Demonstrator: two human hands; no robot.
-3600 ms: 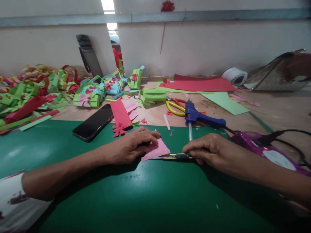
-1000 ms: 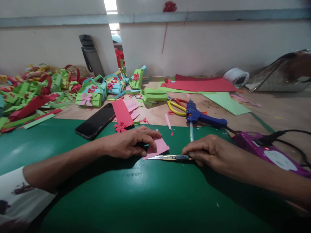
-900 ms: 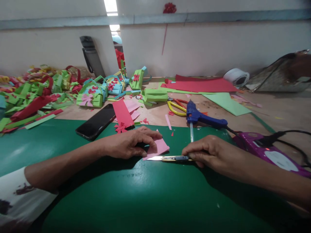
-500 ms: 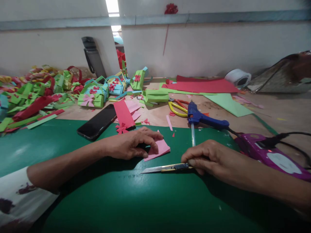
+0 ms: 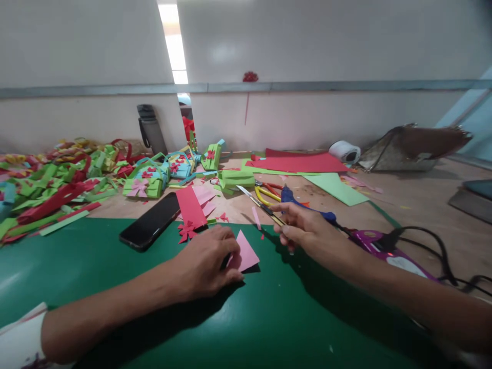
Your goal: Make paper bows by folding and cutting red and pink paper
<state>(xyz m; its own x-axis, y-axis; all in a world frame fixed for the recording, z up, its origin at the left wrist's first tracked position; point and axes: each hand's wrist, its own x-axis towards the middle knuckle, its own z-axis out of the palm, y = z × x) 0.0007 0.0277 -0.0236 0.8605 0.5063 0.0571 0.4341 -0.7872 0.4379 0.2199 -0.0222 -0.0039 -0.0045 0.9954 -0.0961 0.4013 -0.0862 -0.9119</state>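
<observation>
My left hand has its fingers curled on the left side of a folded piece of pink paper, whose free corner points up and away. A shadow shows under the paper's right edge. In my right hand is a snap-off utility knife, raised above the table, its bare blade pointing away and to the left. Close beyond that hand lies a blue glue gun, partly covered by it. A red paper flower and a red paper strip lie just past my left hand.
A green mat covers the near table. A black phone lies left, beside piled paper pieces. Yellow-handled pliers, red sheets and a tape roll are farther back. A purple power strip with cables sits right.
My right hand has lifted the knife up and away from the mat, turning the blade to point forward. My left hand stays at the pink paper, which has turned. The view has tilted up.
</observation>
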